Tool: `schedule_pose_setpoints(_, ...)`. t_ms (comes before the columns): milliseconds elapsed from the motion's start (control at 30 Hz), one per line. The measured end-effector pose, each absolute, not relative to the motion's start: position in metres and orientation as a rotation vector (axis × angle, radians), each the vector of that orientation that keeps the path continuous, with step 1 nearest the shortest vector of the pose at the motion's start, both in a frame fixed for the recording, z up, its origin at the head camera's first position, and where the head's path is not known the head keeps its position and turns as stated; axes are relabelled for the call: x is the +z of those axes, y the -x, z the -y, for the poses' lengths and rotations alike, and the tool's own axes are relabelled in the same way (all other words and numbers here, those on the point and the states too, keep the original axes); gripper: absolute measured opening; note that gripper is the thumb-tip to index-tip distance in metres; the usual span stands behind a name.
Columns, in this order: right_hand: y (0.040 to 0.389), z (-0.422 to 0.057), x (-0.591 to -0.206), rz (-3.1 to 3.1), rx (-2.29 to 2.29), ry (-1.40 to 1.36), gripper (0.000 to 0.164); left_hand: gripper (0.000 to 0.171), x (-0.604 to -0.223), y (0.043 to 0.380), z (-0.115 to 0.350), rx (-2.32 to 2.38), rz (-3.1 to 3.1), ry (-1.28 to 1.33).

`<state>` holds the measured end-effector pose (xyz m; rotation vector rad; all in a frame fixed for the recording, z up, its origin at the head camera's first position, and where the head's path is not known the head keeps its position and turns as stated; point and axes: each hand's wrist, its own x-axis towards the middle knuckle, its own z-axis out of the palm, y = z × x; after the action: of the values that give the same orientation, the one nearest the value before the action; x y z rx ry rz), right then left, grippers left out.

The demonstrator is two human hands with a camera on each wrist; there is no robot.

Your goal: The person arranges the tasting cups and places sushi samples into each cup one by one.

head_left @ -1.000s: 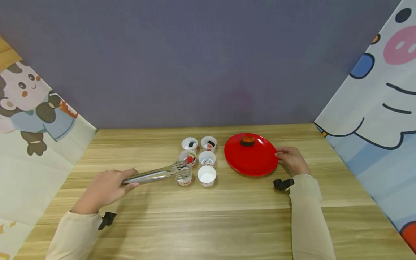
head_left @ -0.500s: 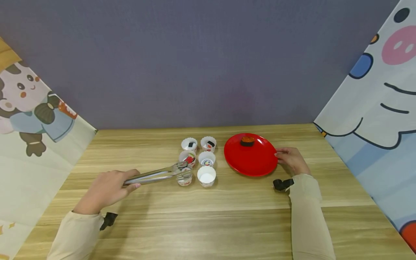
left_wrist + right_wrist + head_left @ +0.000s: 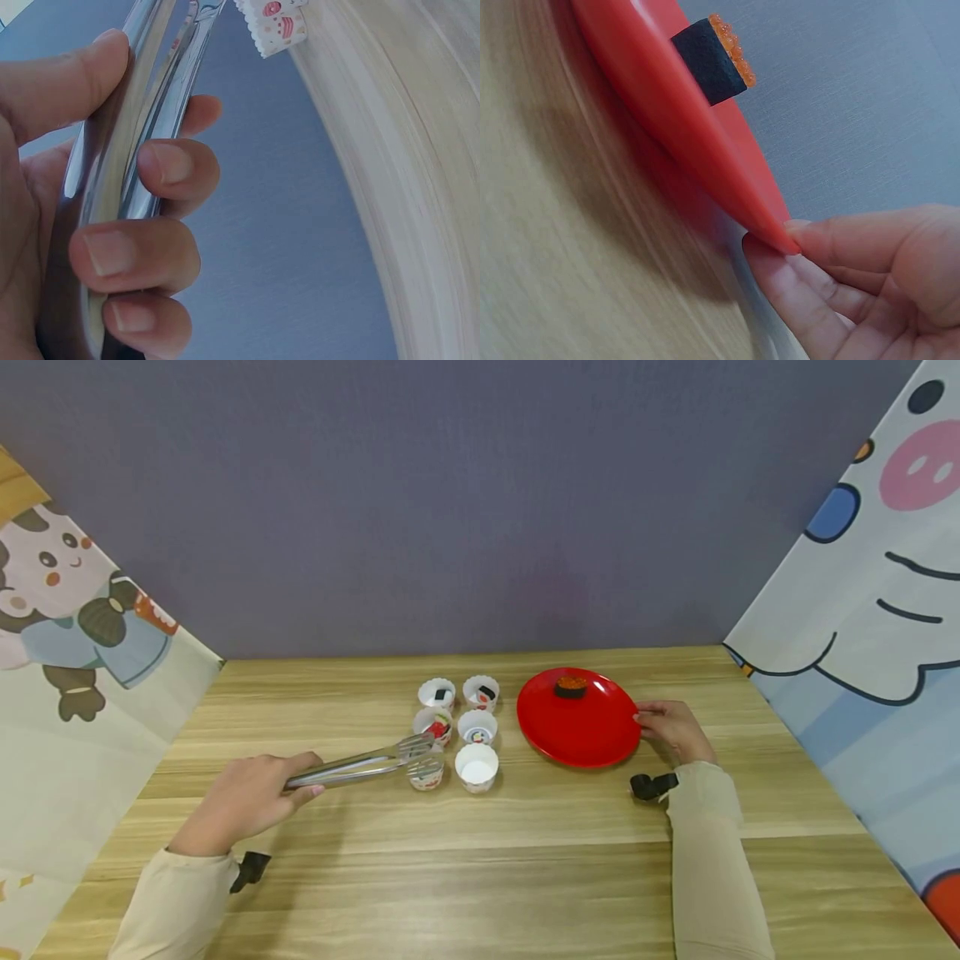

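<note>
My left hand [image 3: 251, 797] grips a pair of metal tongs [image 3: 348, 768], fingers curled round both arms in the left wrist view. The tongs' slotted heads are spread a little and overlap the near left paper cup [image 3: 426, 782], largely hiding what is inside. Just behind it, a cup [image 3: 420, 720] holds a red and green sushi piece [image 3: 438, 727]. My right hand [image 3: 675, 729] pinches the right rim of a red plate [image 3: 577, 735], thumb above and fingers below. On the plate's far part sits a roe sushi [image 3: 571, 687], wrapped in black with orange roe on top.
The cups stand close together in two columns left of the plate. The back two hold black-and-white [image 3: 441, 694] and black-and-red [image 3: 486, 694] sushi pieces. A white cup [image 3: 477, 767] is front right. A grey wall [image 3: 480, 510] borders the wooden table [image 3: 480, 868] behind.
The tongs' heads have shifted very slightly right and toward the near side over the front left cup. My right hand and the plate have stayed in place.
</note>
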<state>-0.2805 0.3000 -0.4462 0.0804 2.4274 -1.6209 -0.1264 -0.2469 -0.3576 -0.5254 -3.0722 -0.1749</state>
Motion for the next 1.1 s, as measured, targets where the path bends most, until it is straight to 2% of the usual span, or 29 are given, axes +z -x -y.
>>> schedule_pose_setpoints(1100, 0.282, -0.3, -0.447, -2.414, -1.641, -0.085, 0.042, 0.03, -0.36, 0.136, 0.226, -0.133, 2.953, 0.602)
